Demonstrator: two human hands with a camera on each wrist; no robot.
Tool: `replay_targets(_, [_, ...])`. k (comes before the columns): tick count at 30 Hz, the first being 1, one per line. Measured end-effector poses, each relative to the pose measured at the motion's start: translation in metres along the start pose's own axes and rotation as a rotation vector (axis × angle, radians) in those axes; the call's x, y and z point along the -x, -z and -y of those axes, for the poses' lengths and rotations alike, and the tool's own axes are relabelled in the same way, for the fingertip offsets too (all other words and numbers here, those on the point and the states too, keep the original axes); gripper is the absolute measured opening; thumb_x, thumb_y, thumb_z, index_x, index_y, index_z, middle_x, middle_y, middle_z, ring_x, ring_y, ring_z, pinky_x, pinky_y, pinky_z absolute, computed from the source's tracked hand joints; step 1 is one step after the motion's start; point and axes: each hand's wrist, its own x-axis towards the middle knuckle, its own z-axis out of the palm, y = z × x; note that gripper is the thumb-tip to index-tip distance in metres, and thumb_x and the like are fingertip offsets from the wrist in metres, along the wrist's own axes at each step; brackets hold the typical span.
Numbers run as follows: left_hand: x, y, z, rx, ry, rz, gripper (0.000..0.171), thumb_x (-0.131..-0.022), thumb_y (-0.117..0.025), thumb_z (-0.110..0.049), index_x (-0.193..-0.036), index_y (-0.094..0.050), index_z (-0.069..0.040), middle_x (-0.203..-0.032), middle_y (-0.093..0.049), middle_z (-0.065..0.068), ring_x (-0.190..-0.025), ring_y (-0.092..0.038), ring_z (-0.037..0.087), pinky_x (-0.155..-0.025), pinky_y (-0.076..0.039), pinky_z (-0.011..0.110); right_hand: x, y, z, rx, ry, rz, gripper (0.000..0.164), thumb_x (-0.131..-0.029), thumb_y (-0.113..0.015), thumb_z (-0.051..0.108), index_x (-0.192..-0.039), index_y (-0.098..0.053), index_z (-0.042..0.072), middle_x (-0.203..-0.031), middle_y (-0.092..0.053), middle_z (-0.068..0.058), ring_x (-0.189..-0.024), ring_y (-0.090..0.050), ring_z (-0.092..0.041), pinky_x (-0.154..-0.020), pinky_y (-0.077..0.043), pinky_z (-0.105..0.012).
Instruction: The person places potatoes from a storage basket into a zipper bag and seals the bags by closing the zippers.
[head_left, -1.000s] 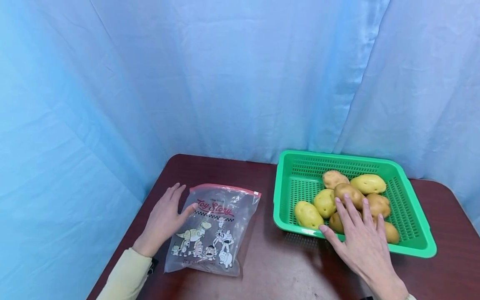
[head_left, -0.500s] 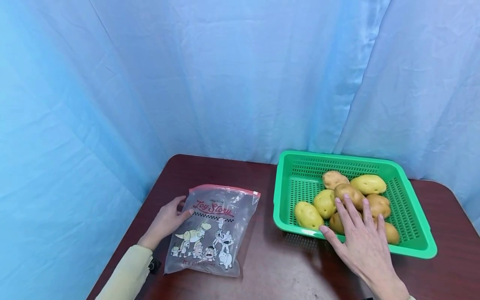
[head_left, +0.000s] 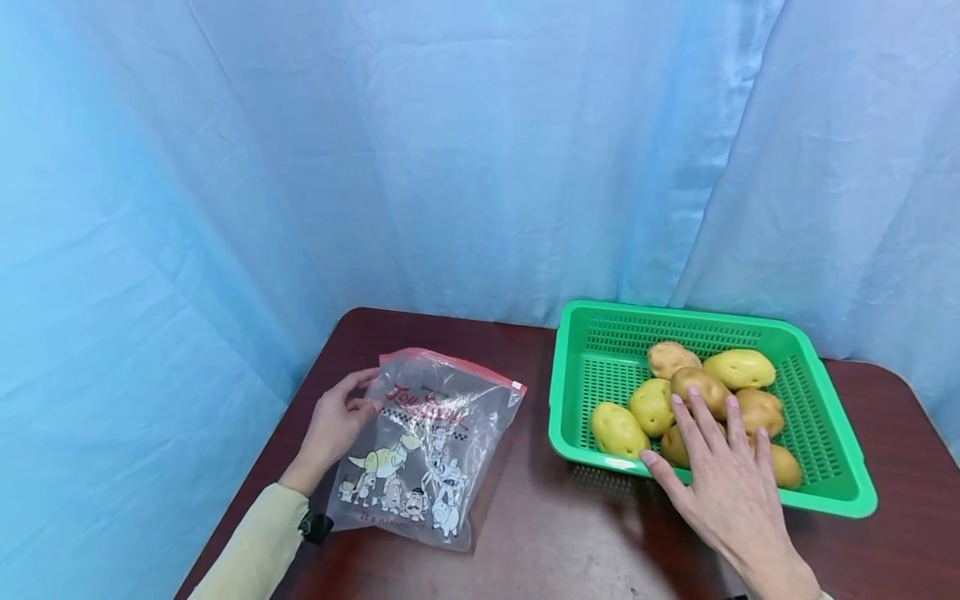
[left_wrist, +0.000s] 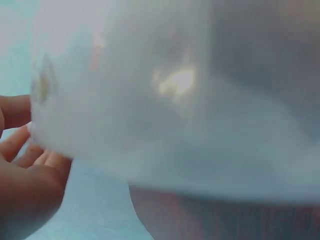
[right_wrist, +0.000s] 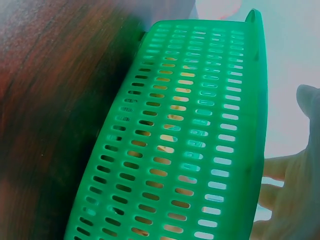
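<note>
Thumb and fingers of my left hand (head_left: 333,429) pinch the upper left edge of a clear zip bag (head_left: 420,454) with a red zip strip and printed cartoon figures. Blurred plastic of the bag (left_wrist: 150,110) fills most of the left wrist view. My right hand (head_left: 727,500) spreads its fingers over the near rim of a green plastic basket (head_left: 557,400), fingertips over the potatoes. Several potatoes, such as a yellow potato (head_left: 618,429) and a brown potato (head_left: 697,390), lie in the basket. From the right wrist, the slotted basket wall (right_wrist: 175,150) hides most of them.
Both the bag and the basket are on a dark reddish-brown table (head_left: 555,533). Pale blue curtains (head_left: 480,167) hang behind it and along its left side. The basket stands on the right part of the table, near the back edge.
My left hand has come down to the bag's left edge, taken hold of it and raised that side; the bag now tilts and creases. The right hand and basket keep their places.
</note>
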Motion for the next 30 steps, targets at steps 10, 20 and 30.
replay_targets(10, [-0.004,0.012,-0.022,0.114,-0.194,-0.039,0.048,-0.097,-0.07,0.0,-0.142,-0.062,-0.016,-0.132,-0.066,0.012,-0.103,-0.069,0.027,-0.081,-0.056,0.018,-0.004,0.011,0.007,-0.028,0.016,0.003,0.082,-0.1,-0.061,0.056,-0.163,-0.031,0.013,-0.169,-0.026,-0.014,-0.156,-0.003,-0.044,-0.117,-0.002,-0.075])
replay_targets(20, [-0.009,0.012,-0.04,0.208,-0.379,0.108,0.043,-0.099,-0.069,-0.004,-0.14,-0.063,-0.015,-0.125,-0.071,0.007,-0.109,-0.068,0.011,-0.086,-0.057,0.023,-0.016,0.017,0.026,-0.127,0.052,0.01,0.078,-0.104,-0.058,0.049,-0.165,-0.025,0.013,-0.169,-0.025,-0.015,-0.157,-0.003,-0.042,-0.123,-0.001,-0.066])
replay_targets(30, [-0.027,-0.012,-0.061,0.281,-0.459,0.232,0.039,-0.1,-0.066,-0.001,-0.138,-0.064,-0.01,-0.13,-0.069,0.009,-0.117,-0.066,0.011,-0.096,-0.055,0.026,-0.033,0.014,0.047,-0.37,0.027,0.082,0.067,-0.106,-0.056,0.041,-0.163,-0.031,0.018,-0.168,-0.028,-0.007,-0.157,-0.011,-0.038,-0.116,-0.021,-0.07])
